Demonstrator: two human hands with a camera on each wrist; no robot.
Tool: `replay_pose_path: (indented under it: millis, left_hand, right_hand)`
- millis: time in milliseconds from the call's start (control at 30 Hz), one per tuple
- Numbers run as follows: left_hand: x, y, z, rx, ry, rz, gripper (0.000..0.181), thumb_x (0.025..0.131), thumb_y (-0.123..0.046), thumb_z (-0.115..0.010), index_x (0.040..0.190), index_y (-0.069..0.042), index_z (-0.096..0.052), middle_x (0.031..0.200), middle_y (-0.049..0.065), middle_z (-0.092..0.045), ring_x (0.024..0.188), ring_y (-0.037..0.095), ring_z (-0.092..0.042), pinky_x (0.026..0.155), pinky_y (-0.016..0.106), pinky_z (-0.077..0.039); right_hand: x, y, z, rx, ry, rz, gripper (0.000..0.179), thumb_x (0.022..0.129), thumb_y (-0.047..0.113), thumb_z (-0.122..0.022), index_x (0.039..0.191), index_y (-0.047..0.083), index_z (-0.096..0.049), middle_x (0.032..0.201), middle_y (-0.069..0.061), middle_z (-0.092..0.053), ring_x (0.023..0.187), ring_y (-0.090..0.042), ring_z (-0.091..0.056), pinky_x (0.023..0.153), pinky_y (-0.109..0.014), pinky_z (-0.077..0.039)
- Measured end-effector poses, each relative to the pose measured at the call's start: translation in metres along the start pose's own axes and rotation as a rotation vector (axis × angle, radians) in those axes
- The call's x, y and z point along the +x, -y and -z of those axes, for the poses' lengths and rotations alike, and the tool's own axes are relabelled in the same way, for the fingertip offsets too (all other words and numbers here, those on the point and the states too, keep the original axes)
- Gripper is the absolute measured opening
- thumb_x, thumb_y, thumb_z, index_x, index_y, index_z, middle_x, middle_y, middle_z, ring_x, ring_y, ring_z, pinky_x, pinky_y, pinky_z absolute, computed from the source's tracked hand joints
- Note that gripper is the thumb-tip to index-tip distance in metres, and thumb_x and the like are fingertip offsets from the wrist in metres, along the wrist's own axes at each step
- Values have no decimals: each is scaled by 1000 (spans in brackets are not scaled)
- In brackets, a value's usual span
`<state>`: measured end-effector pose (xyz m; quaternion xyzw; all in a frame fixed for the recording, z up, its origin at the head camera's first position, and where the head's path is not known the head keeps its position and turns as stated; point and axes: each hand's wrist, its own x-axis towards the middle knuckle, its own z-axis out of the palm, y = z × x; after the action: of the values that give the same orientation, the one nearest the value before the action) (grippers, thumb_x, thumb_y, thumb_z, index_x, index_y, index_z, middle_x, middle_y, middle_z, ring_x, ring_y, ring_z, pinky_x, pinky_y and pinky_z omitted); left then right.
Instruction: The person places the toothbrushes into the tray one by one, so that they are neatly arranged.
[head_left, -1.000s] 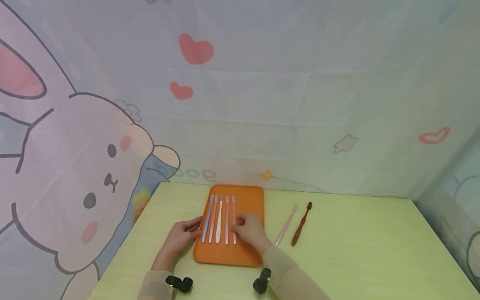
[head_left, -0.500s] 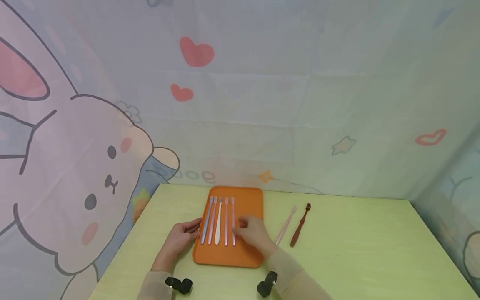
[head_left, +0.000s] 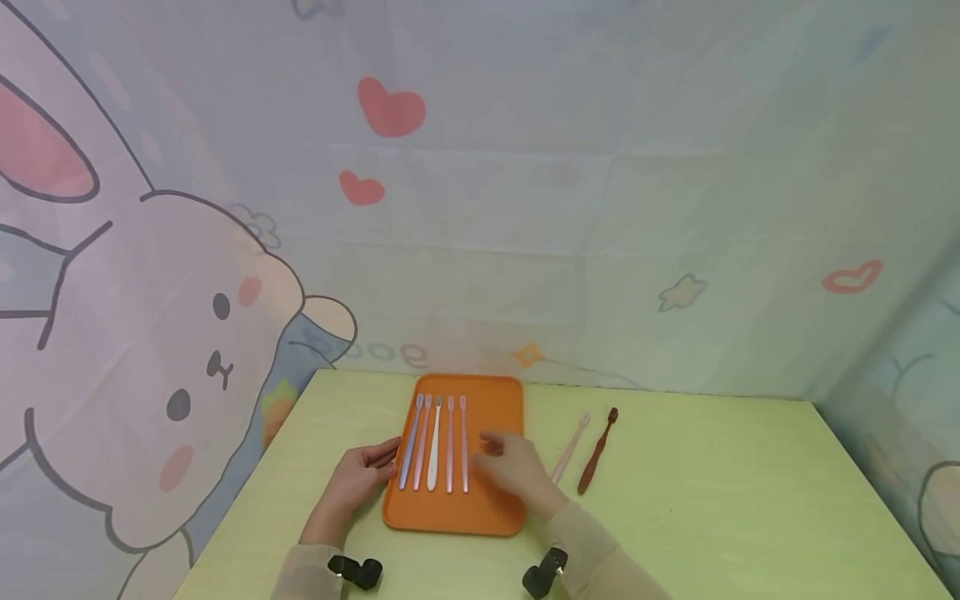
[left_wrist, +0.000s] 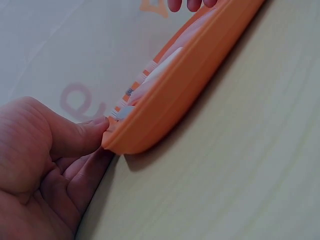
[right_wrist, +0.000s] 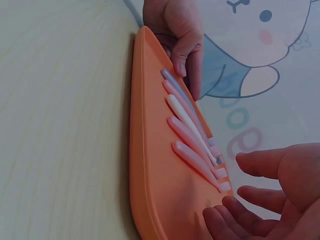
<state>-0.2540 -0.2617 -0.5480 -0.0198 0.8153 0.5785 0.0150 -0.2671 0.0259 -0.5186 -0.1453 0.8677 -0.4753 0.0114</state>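
Note:
My left hand (head_left: 360,475) holds the left rim of the orange tray (head_left: 450,521), its thumb on the edge and fingers on the outer side. Several toothbrushes lie side by side in the tray: a bluish one (head_left: 410,446) leftmost, a white one (head_left: 433,450), and pink ones, the rightmost pink toothbrush (head_left: 464,450) being closest to my right hand (head_left: 517,471). That hand hovers over the tray's right part. In the right wrist view its fingers (right_wrist: 260,165) are spread, apart from the toothbrushes, and hold nothing.
Right of the tray, a pale pink toothbrush (head_left: 572,446) and a brown toothbrush (head_left: 597,454) lie slanted on the light yellow-green table (head_left: 712,500). A printed cloth (head_left: 480,208) with a rabbit stands behind the table. Each wrist carries a black camera.
My right hand has drawn away to the right from the rightmost pink toothbrush and its fingers have parted. The left hand stays on the tray rim. The view has shifted slightly.

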Motion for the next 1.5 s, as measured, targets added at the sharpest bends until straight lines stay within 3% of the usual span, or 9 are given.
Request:
replay_pose_path:
  millis: [400,667,933,1200,1500]
  left_hand:
    - [2,-1,-1,7,-2,-13,49,96,7,-68,144,7,-62,140,25,-66,138,40,-59,115,53,-46]
    - [3,4,-2,-4,-4,-15,48,96,8,-68,143,8,-63,139,25,-67,136,40,-60,114,52,-47]
    - [4,6,-1,2,-11,-15,48,96,9,-67,144,8,-62,140,26,-66,137,41,-59,114,54,-47]
    - [4,8,-2,-15,-21,-6,48,96,9,-67,144,7,-63,140,25,-66,138,40,-58,114,52,-47]
    - [4,7,0,7,-7,-5,49,97,8,-68,145,6,-63,141,24,-66,139,40,-58,115,54,-45]
  right_hand:
    - [-7,-3,28,91,-36,-33,46,99,18,-75,140,-1,-68,125,-21,-73,114,-37,-71,91,-47,-61]
    - [-18,-16,54,126,-119,-65,44,102,19,-74,142,3,-69,131,-21,-72,116,-37,-72,98,-52,-59]
    - [-37,-26,87,83,-215,-107,42,103,19,-72,143,5,-69,137,-20,-70,119,-37,-70,99,-52,-57]
    - [-52,-63,114,34,-294,-223,48,103,19,-70,147,1,-64,138,-22,-68,119,-35,-69,90,-39,-56]
    - [-55,-93,125,24,-264,-283,69,100,19,-75,157,-5,-46,142,-33,-61,124,-46,-65,89,-44,-61]
